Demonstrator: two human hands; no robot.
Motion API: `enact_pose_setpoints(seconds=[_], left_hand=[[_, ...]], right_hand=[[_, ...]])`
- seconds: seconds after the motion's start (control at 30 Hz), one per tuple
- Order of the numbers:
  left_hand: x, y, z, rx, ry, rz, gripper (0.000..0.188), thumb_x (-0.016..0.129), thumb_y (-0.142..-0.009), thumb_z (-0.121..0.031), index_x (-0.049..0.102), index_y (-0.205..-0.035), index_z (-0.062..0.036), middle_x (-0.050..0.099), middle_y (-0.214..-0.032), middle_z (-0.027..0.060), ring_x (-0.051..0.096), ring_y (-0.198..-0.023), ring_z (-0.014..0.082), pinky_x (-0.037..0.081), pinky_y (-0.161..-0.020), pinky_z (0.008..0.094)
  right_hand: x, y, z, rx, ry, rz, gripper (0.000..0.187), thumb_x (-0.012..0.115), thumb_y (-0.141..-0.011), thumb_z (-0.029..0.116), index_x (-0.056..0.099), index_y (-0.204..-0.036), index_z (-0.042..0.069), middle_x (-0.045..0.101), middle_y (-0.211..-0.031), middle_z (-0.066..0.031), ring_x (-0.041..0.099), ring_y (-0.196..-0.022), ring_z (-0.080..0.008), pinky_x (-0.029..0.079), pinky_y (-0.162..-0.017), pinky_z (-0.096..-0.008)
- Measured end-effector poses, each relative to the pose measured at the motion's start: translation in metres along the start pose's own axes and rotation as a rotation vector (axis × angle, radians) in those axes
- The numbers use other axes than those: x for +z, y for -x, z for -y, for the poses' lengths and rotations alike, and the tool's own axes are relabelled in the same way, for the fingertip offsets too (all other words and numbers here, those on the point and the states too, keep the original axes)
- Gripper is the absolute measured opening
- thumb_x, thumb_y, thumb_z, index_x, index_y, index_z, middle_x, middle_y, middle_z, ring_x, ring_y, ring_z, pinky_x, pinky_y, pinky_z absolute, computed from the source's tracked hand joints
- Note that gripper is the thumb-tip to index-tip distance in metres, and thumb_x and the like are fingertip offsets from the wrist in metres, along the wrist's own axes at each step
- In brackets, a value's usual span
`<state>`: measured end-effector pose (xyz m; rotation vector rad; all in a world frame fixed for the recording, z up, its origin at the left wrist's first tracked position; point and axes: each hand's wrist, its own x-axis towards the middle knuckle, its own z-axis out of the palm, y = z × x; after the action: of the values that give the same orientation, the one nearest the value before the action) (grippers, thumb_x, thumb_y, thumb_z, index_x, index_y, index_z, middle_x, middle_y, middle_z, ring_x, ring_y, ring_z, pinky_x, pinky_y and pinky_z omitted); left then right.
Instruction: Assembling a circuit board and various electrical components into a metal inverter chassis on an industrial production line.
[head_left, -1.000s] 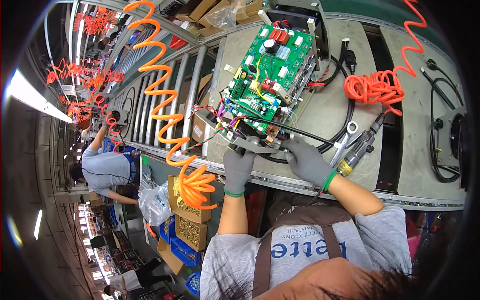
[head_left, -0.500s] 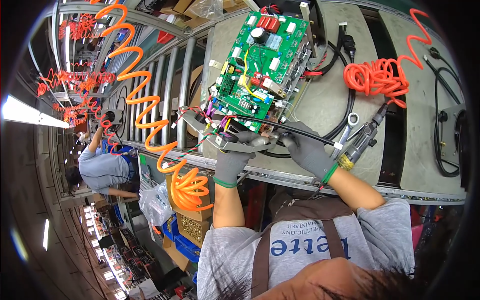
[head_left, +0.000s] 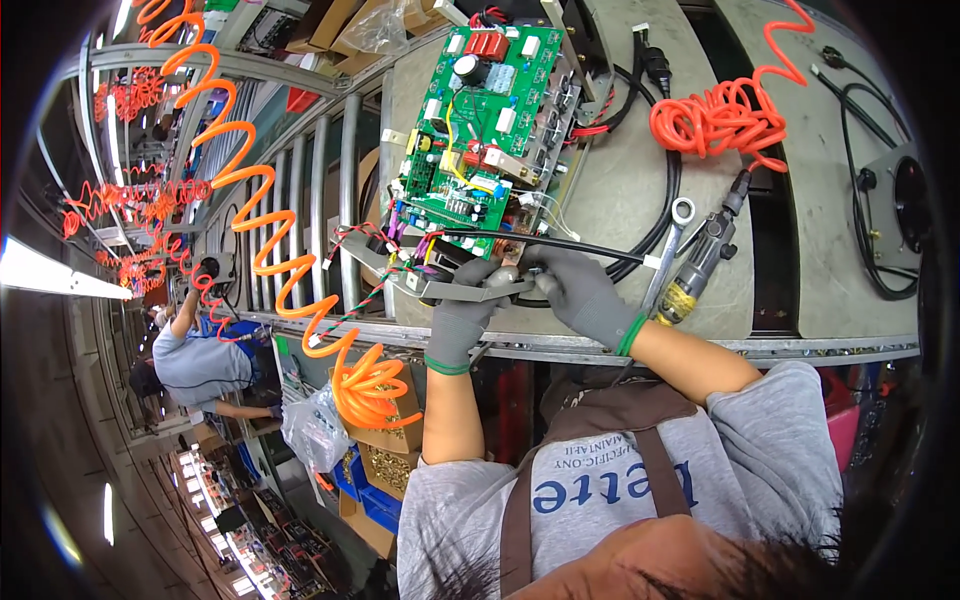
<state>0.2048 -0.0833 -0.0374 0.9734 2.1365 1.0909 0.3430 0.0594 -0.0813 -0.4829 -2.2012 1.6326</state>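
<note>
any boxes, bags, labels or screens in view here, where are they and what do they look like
Cardboard boxes: brown, stacked below the bench edge, left of the person's left arm.
Blue bins: beneath those boxes.
Clear plastic bag: crumpled, left of the boxes.
Second clear bag: top edge, lying on brown cardboard.
No screens visible.

1. Single head view, worn high, looking steeply down over the person's own chest, which fills the lower right of the frame.
2. Close in: workbench (head_left: 620,200) sits upper centre.
3. Fisheye bends edges; dark rim rings the frame.
</note>
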Motion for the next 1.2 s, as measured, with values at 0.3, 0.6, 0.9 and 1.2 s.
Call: enact_pose_setpoints(seconds=[0.3,0.6,0.9,1.2], left_hand=[[0.018,-0.003,-0.019,-0.317,0.355,-0.105,0.026,0.069,-0.086,-0.012,0.059,-0.108,-0.0026,0.058,-0.077,0.0025,0.051,-0.058,0.0065,0.038,-0.049,0.0203],[0.029,0.000,-0.015,-0.192,0.388,-0.281,0.019,0.066,-0.087,-0.016,0.064,-0.095,0.0009,0.052,-0.060,-0.0004,0.045,-0.047,0.0054,0.031,-0.042,0.0203],[0.037,0.003,-0.007,-0.113,0.462,-0.301,0.020,0.060,-0.091,-0.014,0.062,-0.104,0.0012,0.054,-0.068,0.0003,0.045,-0.048,0.0051,0.033,-0.042,0.0196],[0.047,0.003,-0.008,-0.066,0.487,-0.277,0.027,0.058,-0.092,-0.017,0.058,-0.113,0.0018,0.056,-0.075,0.0027,0.049,-0.052,0.0062,0.037,-0.044,0.0208]], right_hand=[[0.010,-0.010,-0.008,0.024,0.089,-0.006,0.025,0.057,-0.087,0.016,0.064,-0.110,0.010,0.065,-0.100,-0.0148,0.062,-0.091,-0.0344,0.050,-0.076,-0.0412],[0.007,-0.016,-0.020,-0.101,0.169,0.105,0.026,0.062,-0.085,0.015,0.065,-0.110,0.011,0.066,-0.094,-0.0142,0.063,-0.085,-0.0339,0.051,-0.071,-0.0414],[0.011,-0.013,-0.021,-0.210,0.359,0.027,0.028,0.066,-0.080,0.014,0.066,-0.109,0.016,0.067,-0.087,-0.0066,0.063,-0.074,-0.0298,0.050,-0.061,-0.0399],[-0.013,-0.020,-0.023,-0.362,0.339,0.103,0.028,0.070,-0.075,0.012,0.068,-0.103,0.014,0.068,-0.088,-0.0095,0.065,-0.075,-0.0308,0.052,-0.064,-0.0387]])
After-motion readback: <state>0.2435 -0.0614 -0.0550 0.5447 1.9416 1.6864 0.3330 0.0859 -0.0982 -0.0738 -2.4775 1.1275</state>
